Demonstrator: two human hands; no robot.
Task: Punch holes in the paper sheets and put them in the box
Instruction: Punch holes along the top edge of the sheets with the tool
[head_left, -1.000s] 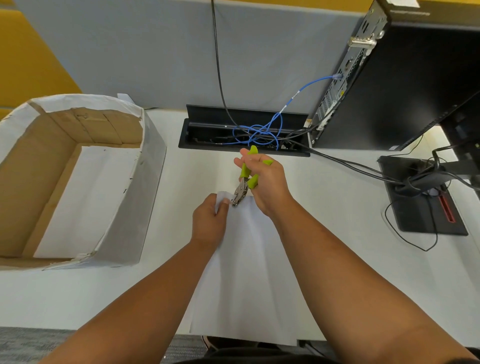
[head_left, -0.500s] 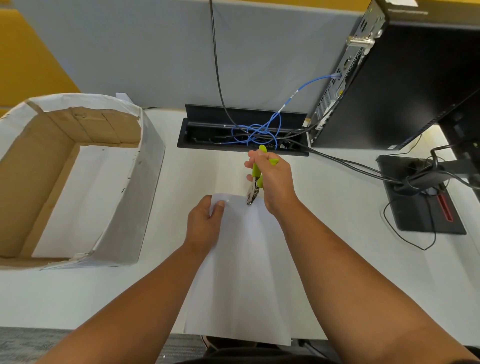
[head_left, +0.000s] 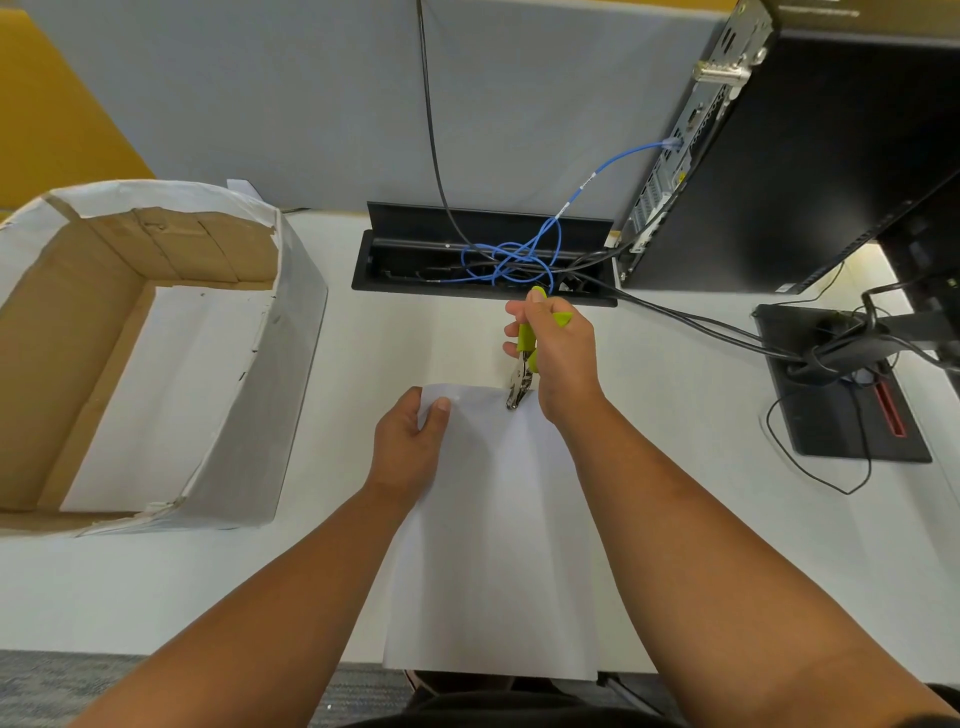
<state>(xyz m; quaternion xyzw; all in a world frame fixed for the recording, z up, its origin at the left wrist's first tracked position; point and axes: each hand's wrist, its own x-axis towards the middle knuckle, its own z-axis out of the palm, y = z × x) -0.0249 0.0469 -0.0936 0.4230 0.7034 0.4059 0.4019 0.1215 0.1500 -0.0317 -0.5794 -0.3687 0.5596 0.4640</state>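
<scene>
A white paper sheet lies on the white desk, its near edge hanging over the desk's near edge. The left hand pinches the sheet's far left corner, thumb on top and fingers curled under. The right hand is closed around the green handles of a hole punch, which points down, its metal head meeting the sheet's far edge just right of the left hand. Whether the head is closed through the paper cannot be told.

The box stands at the left of the desk, well apart from the sheet: open-topped brown cardboard, its outside and floor covered with white paper.

At the far side a black cable tray is set into the desk, holding a tangle of blue cable and black leads. A black computer tower stands at the far right with the blue cable plugged into its back. A black monitor base with a red strip lies at the right. A grey partition rises behind the desk.

No brand, label or writing can be read; small tags on the blue cable and the tower are too small to make out.
</scene>
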